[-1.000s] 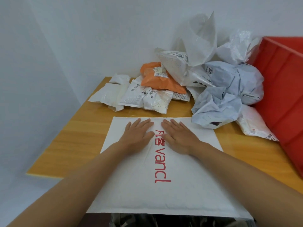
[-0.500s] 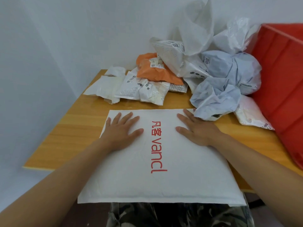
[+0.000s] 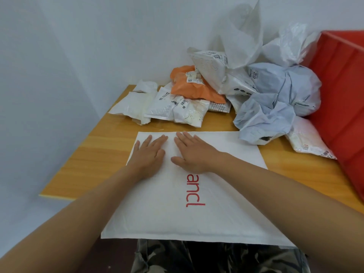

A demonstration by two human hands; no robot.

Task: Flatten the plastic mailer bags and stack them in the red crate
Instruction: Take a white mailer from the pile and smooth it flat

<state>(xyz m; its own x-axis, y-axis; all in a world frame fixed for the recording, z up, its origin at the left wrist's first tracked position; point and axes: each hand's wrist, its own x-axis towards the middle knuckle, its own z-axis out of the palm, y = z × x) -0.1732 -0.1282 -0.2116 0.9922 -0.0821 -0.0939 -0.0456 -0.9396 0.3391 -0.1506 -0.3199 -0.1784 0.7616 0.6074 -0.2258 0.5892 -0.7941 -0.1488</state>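
White mailer bag lies flat on a wooden table, its near edge overhanging, with the left hand and right hand pressing it side by side, fingers straight.

We counted one large white mailer at the table's near edge, one orange bag, two grey-blue bags, one red crate at the right edge, and two hands. White bags at the far edge overlapped; count uncertain.

One camera on my head looks forward and down, close over the counter and my hands.
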